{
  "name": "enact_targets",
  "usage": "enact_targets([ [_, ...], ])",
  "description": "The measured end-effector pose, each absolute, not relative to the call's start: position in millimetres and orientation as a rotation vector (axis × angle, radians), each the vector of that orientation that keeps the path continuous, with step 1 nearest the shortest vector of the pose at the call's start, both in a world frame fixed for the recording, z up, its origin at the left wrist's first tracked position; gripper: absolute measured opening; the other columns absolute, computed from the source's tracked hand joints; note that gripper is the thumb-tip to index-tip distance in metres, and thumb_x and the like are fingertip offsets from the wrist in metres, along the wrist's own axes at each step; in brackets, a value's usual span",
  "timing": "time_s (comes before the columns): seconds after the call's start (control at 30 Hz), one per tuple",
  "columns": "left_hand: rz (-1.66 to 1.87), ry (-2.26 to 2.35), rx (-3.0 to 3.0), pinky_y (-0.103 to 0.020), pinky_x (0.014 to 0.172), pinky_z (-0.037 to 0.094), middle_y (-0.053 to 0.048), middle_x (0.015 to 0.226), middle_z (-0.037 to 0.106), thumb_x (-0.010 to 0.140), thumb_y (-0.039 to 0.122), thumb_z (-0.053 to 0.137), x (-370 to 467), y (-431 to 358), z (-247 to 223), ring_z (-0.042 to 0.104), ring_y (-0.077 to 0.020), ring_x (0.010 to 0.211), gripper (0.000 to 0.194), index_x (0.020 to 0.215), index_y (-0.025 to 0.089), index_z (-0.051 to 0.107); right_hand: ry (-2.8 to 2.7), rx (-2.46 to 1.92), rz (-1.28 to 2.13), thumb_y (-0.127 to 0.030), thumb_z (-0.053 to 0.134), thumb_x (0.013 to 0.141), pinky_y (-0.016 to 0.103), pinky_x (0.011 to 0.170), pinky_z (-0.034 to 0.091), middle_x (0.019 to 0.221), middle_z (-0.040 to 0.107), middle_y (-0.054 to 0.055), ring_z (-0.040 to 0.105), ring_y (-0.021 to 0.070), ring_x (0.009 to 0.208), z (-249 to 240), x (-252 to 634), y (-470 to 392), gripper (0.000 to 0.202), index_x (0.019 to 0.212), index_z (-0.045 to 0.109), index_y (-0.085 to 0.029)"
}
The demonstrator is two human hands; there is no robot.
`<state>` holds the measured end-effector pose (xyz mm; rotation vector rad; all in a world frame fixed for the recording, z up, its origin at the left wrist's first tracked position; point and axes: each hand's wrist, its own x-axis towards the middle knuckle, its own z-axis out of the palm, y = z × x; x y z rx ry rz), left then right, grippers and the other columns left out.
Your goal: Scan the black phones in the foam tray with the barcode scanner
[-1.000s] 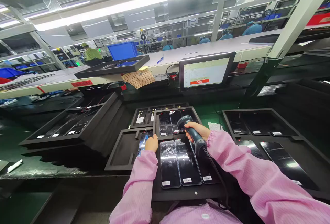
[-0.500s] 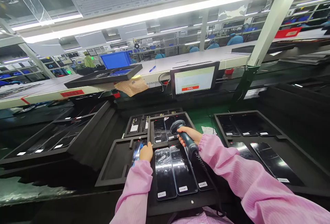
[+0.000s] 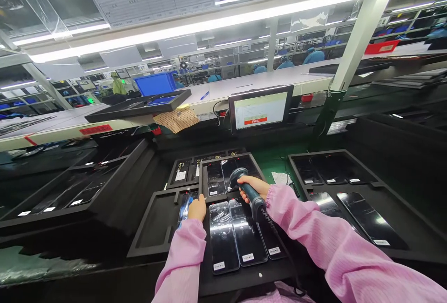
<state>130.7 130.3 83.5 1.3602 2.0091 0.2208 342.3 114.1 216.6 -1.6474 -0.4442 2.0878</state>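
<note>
Both arms wore loose pink sleeves, finely striped, gathered with elastic at the cuffs; hands (image 3: pixel 197 208) were bare

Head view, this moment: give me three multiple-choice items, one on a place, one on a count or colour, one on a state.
1. Where is the scanner?
A. in the right hand
B. on the green mat
C. by the blue bin

2. How many glossy panels lie in the near tray?
A. one
B. three
C. six

3. What does the monitor show?
A. PASS
B. blank
C. FAIL

Answers: 1 A, fingers wrap its handle; 2 B, three lie side by side; 3 C, a red bar reads FAIL.
</note>
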Motion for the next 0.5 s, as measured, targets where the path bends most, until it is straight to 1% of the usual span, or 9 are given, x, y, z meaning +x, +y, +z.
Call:
enact_targets([
  [0.2, 0.227, 2.04, 1.344, -0.034, 0.086, 0.043, -0.018, 0.105, 0.063, 0.089, 0.04, 0.024, 130.9, 129.7, 86.5, 0.059, -0.0242, 0.1, 0.049, 0.092, 0.01, 0.062, -0.472, -1.698, 2.062, -0.031, 0.036, 0.087, 0.017, 0.034, 0.04, 0.045, 0.044, 0.0, 0.044, 0.009, 0.037, 212.0, 339.3, 121.7, 0.025, 0.069, 0.04, -0.015],
  [0.4, 0.21, 2.04, 1.35, -0.033, 0.085, 0.043, -0.02, 0.109, 0.061, 0.088, 0.039, 0.02, 131.5, 129.4, 90.6, 0.058, -0.0264, 0.103, 0.054, 0.095, 0.007, 0.063, -0.493, -1.671, 2.034, -0.029, 0.036, 0.086, 0.017, 0.035, 0.041, 0.045, 0.045, 0.0, 0.045, 0.0089, 0.038, 214.3, 337.3, 125.0, 0.024, 0.068, 0.041, -0.014],
  [0.5, 0.199, 2.043, 1.358, -0.032, 0.085, 0.044, -0.02, 0.109, 0.062, 0.087, 0.039, 0.02, 131.5, 129.4, 91.8, 0.058, -0.0268, 0.102, 0.056, 0.096, 0.006, 0.063, -0.483, -1.675, 2.034, -0.029, 0.036, 0.086, 0.017, 0.033, 0.039, 0.044, 0.044, -0.001, 0.045, 0.0091, 0.037, 215.0, 336.2, 123.0, 0.024, 0.068, 0.041, -0.014],
])
